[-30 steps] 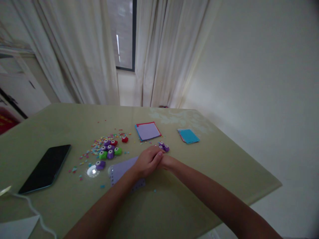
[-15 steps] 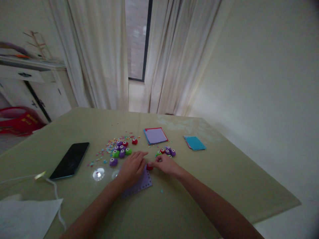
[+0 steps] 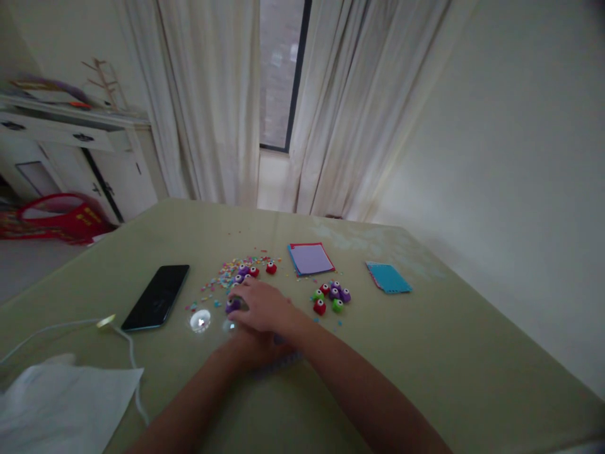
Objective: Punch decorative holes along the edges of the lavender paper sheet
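Note:
My right hand [image 3: 267,307] crosses over my left, thumb and fingers bent around a small purple one-eyed bead [image 3: 231,306] on the table. Beneath it, my left hand [image 3: 253,347] rests on a purple sheet with a dotted edge [image 3: 283,361]; its fingers are hidden by the right hand and forearm. More one-eyed beads, purple and red, lie just past my right fingertips, including a lone red bead [image 3: 271,268]. To the right of my hands sits another group of purple, green and red beads [image 3: 335,294], with a red bead [image 3: 319,307] at its near side.
Colourful small bits [image 3: 227,272] are scattered behind the beads. A stack of square sheets [image 3: 312,259] and a blue stack [image 3: 390,277] lie farther back. A black phone [image 3: 158,296], white cable [image 3: 131,353] and white paper [image 3: 70,403] are at left.
My right hand has left the red bead beside the right-hand group and moved left across my left hand to the purple bead. The view has turned slightly left.

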Tool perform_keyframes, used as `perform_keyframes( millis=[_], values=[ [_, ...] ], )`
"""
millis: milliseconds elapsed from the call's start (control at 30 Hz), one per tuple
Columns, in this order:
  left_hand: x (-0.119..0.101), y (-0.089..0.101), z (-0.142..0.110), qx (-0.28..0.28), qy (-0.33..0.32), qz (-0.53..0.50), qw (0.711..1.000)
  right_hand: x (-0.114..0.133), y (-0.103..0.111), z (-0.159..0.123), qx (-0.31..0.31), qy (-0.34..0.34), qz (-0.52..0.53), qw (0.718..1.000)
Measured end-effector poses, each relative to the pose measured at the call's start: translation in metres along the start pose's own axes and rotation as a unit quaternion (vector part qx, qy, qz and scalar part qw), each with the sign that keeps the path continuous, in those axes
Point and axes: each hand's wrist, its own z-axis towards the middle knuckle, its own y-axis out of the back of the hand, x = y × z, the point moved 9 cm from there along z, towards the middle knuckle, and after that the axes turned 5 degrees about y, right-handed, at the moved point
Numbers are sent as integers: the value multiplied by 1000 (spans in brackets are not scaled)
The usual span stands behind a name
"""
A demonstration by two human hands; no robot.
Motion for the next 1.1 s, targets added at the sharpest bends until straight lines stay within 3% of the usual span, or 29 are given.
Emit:
perform_keyframes(
  millis=[100, 200, 267, 333, 367, 467, 533, 700, 933, 1100],
  values=[
    [3, -5, -7, 33, -18, 20, 999, -4, -10, 13, 23, -33, -24, 999],
    [-2, -2, -4, 58, -33, 24, 997, -16, 6, -2, -17, -64, -34, 997],
    [-9, 5, 1, 73, -50, 21, 996, -33, 26, -29, -79, -97, -29, 992],
    [-15, 12, 6, 80, -56, 25, 995, -58, 49, -72, -199, -160, 14, 967],
    [-14, 16, 8, 80, -47, 33, 995, -69, 54, -94, -230, -189, 19, 954],
    [-5, 20, 11, 88, 1, 70, 994, -83, 44, -142, -209, -207, 9, 956],
    [2, 18, 10, 98, 20, 79, 992, -82, 32, -158, -173, -193, 3, 966],
    [7, 13, 6, 99, 22, 72, 992, -81, 19, -163, -123, -170, 31, 977],
    [-1, 13, 3, 81, 1, 89, 993, -94, 20, -166, -193, -188, 153, 951],
    [-4, 15, 3, 70, -13, 100, 992, -94, 19, -167, -209, -199, 180, 940]
  ],
)
